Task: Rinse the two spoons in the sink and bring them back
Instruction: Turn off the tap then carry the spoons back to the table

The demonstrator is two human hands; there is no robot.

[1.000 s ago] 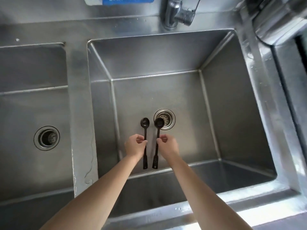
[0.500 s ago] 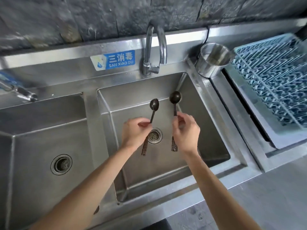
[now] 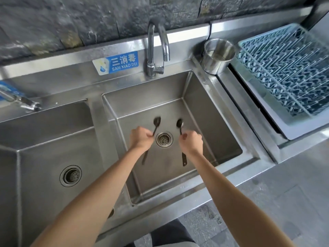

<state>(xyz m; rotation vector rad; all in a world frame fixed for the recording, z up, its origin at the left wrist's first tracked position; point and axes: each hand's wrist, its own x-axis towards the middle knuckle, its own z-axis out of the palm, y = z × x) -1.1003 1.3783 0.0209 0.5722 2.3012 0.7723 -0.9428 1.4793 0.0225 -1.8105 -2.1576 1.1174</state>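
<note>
Two dark spoons are held over the middle steel sink basin (image 3: 210, 122). My left hand (image 3: 140, 139) grips the left spoon (image 3: 156, 122) by its handle, bowl pointing away from me, handle end slanting down toward me. My right hand (image 3: 191, 142) grips the right spoon (image 3: 179, 124) the same way, its handle end showing below the wrist. The drain strainer (image 3: 164, 139) lies between the two hands. The curved faucet (image 3: 157, 49) stands behind the basin, and no water is seen running from it.
A second basin (image 3: 44, 157) with its own drain lies to the left. A steel cup (image 3: 218, 55) stands at the sink's back right corner. A blue dish rack (image 3: 288, 72) sits on the right. A dark stone wall runs behind.
The view has risen from inside the basin to take in the faucet and rack. Both hands have drawn apart, and in the last half second the spoons have sunk lower beside the drain.
</note>
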